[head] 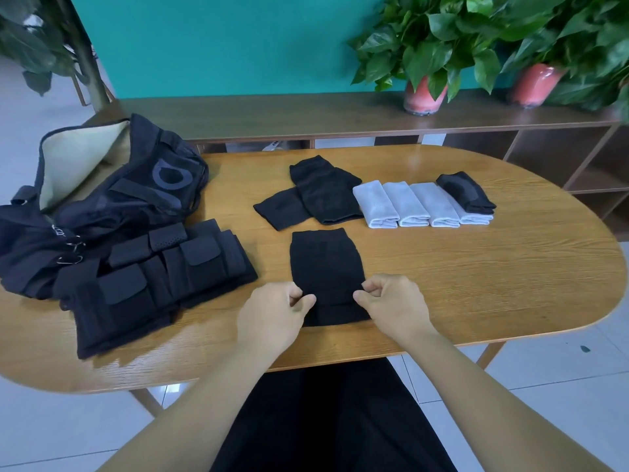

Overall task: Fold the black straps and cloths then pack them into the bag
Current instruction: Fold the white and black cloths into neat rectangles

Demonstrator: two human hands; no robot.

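Two hands pinch the black cloth point(326, 274) lying flat at table point(476, 284) centre, near front edge: L hand point(272, 315) on its 9 o'clock edge, R hand point(394, 304) on its 3 o'clock edge, fingers curled on fabric. Folded black straps point(153, 281) at 9 o'clock, open black bag point(102, 189) at 10. More black cloths point(316, 195) at 12; white folded towels point(418, 206) at 1–2 o'clock.

black cloth point(326, 267) flat, pinched at its near part between both hands. Two more black cloths point(316, 195) overlapped beyond it. Folded black straps point(163, 270) left of left hand; open black bag point(112, 185) behind them.
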